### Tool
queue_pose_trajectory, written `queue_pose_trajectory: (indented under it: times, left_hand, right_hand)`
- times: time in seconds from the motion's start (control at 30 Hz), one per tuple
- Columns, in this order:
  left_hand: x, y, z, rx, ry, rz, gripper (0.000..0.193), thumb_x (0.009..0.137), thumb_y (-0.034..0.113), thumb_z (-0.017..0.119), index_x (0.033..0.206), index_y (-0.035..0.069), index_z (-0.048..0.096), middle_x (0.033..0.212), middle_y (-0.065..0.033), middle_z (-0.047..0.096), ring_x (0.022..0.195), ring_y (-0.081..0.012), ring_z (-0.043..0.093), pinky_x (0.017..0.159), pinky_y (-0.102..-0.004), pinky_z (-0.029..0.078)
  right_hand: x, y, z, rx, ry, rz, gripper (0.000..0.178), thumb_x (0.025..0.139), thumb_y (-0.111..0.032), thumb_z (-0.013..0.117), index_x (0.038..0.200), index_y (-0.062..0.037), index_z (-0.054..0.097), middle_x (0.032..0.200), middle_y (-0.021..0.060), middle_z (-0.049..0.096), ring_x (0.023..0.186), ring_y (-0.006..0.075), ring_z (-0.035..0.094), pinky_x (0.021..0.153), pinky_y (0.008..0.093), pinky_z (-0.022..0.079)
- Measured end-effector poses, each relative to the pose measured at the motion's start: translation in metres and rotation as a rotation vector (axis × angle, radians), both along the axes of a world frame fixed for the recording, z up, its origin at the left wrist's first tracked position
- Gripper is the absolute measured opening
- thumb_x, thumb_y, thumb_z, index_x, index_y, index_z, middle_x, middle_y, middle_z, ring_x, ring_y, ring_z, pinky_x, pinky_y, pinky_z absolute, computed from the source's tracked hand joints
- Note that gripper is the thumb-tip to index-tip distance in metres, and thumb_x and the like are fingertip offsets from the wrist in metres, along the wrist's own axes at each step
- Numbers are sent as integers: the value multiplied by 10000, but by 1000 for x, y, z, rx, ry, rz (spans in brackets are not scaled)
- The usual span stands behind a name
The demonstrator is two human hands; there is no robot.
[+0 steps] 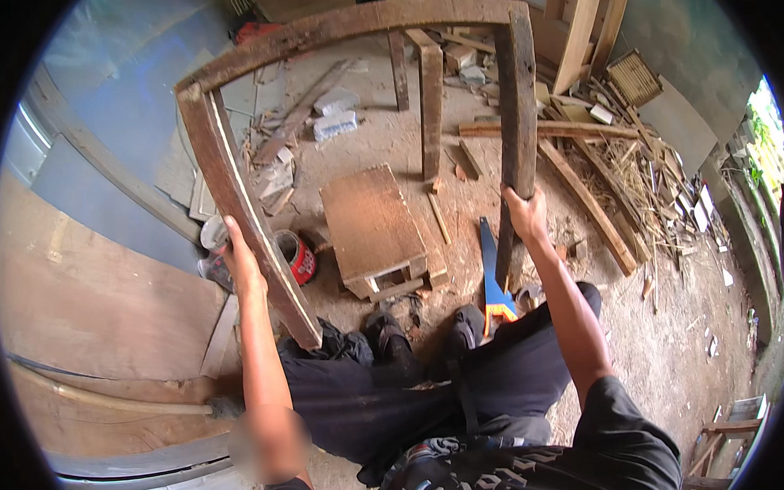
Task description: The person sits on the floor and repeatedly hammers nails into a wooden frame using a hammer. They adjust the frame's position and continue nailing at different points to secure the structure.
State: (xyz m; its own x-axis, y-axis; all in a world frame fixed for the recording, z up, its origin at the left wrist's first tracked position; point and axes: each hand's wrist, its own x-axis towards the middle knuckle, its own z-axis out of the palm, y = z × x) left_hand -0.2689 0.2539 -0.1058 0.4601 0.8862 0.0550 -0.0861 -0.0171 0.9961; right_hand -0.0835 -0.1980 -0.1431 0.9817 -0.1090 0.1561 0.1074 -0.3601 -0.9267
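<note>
A three-sided wooden frame [350, 26], one long top bar with a leg at each end, is held up in front of me. My left hand [248, 263] holds the outer side of its left leg, the fingers partly hidden behind the wood. Around the lower part of the right leg my right hand [527, 216] is closed. Below and between the legs stands a low wooden box-like stool [369, 220]. A handsaw [489, 259] with a blue blade and orange handle lies near my right foot, just under the right leg's end.
Beside the left leg stands a red tin [302, 261]. White blocks [334, 124] lie farther back, near an upright wooden post [431, 114]. Scrap wood [593, 182] is heaped at the right. A long pole [112, 397] lies at the left.
</note>
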Motion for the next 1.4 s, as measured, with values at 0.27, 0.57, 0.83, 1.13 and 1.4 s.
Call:
queue_pose_trajectory:
  times: [0.27,0.57,0.83,1.13,1.4]
  left_hand:
    - [-16,7,-8,4,-57,-89,1078,878,755,580,1461,-131,388,1493,-204,472,1347,-290,475,1135,-412,357]
    - [-15,6,-13,85,-144,51,864,977,659,511,1323,-133,543,1313,-196,615,1172,-260,582,1021,-359,437]
    - [-25,20,-6,209,-179,32,810,1009,641,455,1175,-132,632,1115,-176,697,993,-239,637,907,-360,483]
    - [-18,27,-37,554,-129,112,751,1049,560,381,1208,-141,599,1196,-251,666,1095,-324,618,937,-422,462]
    - [-31,22,-110,665,-285,217,1079,815,891,463,1166,-123,566,1081,-207,650,988,-292,606,894,-452,465]
  right_hand:
    - [-32,-12,25,48,-85,162,437,786,-215,747,1125,31,621,900,115,688,794,193,642,746,362,522]
    - [-37,-15,38,89,-195,114,446,729,-203,705,1096,33,610,857,123,676,754,198,631,680,353,518]
    - [-39,-16,57,-11,-296,140,365,736,-192,722,1019,28,655,803,114,698,744,182,655,706,346,527]
    - [-12,-22,23,-95,-325,197,307,774,-170,741,998,34,689,841,138,741,764,183,708,702,345,559]
    - [-26,-9,-43,-215,-185,219,371,821,-256,809,1064,14,735,965,156,771,920,232,748,819,359,565]
